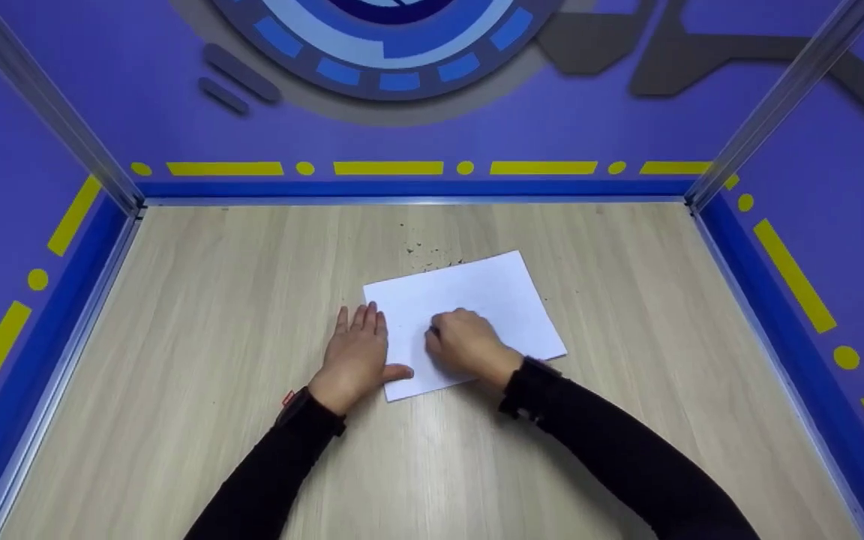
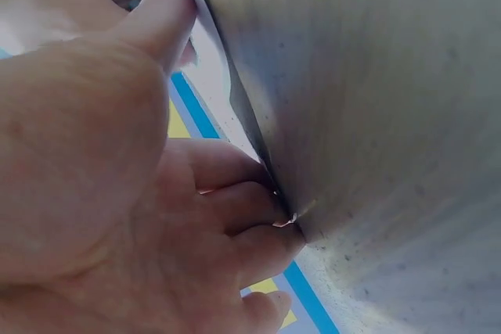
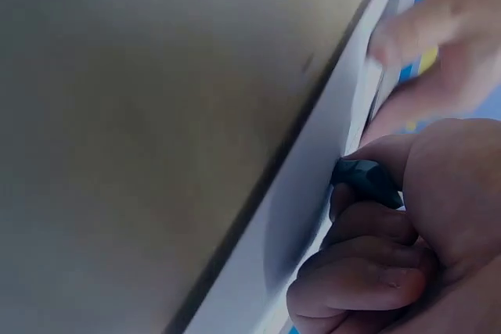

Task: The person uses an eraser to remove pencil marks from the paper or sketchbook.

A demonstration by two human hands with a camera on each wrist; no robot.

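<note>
The left hand (image 1: pixel 357 355) lies flat on the pale wood-grain counter (image 1: pixel 199 352), fingers straight and together, pointing toward the far edge; its thumb reaches sideways onto the near left corner of a white rectangular sheet of paper (image 1: pixel 499 300) and presses it down. The right hand (image 1: pixel 468 343) rests on the sheet with its fingers curled round a small dark object (image 3: pixel 368 177), pinched between thumb and fingers with its tip against the paper; what the object is cannot be told.

The sheet lies flat near the middle of the counter, slightly toward the far edge. Its long axis runs from near left to far right, slanted against the counter's edges, one corner pointing to the far right corner.

Just beyond the sheet's far edge, a scatter of small dark specks (image 1: pixel 424 251) lies on the wood.
</note>
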